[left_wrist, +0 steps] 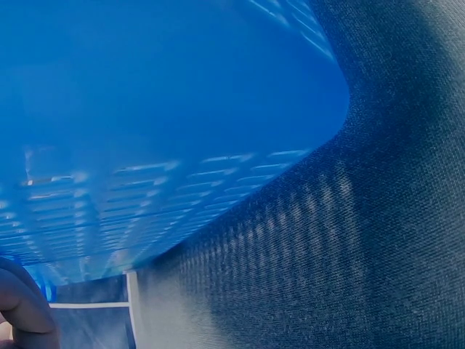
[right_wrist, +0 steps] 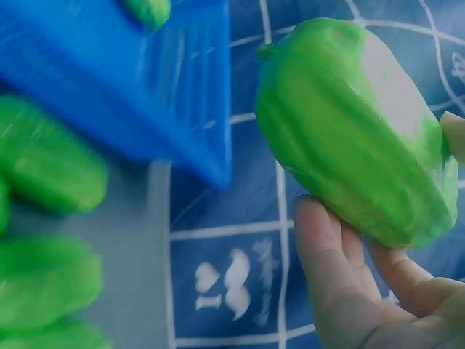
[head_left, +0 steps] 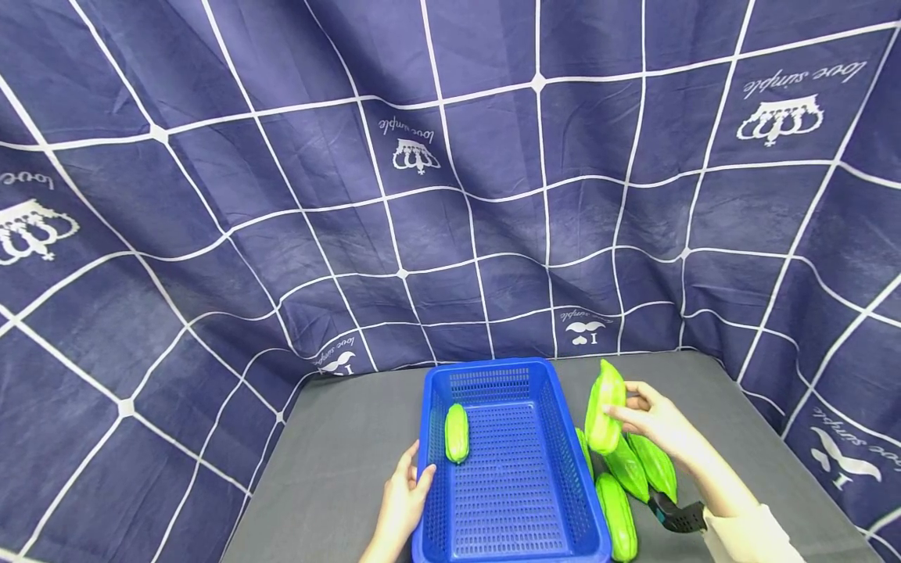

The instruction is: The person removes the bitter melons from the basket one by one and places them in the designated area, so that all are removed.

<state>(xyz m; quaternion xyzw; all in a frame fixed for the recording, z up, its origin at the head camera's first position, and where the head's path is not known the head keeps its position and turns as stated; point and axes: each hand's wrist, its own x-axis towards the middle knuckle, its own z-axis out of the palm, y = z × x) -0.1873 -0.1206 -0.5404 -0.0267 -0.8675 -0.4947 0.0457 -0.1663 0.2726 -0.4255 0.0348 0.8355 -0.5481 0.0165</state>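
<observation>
My right hand (head_left: 656,418) holds a plump, ridged, bright green vegetable (head_left: 605,410) between thumb and fingers, raised just off the right side of a blue plastic basket (head_left: 486,366). In the right wrist view, the fingers support this vegetable (right_wrist: 349,131) from below and the thumb presses its far end. At the basket's left wall, my left hand (head_left: 404,494) grips the rim, thumb over the edge and fingers outside. One similar green vegetable (head_left: 457,432) lies inside the basket, along its left side. The left wrist view shows mostly the basket's outer wall (left_wrist: 160,87).
Several more green vegetables (head_left: 617,518) lie on the grey table (head_left: 331,446), against and beyond the basket's right side. A black device (head_left: 679,516) sits by the right wrist. A dark blue curtain (head_left: 450,219) with white lines hangs behind the table.
</observation>
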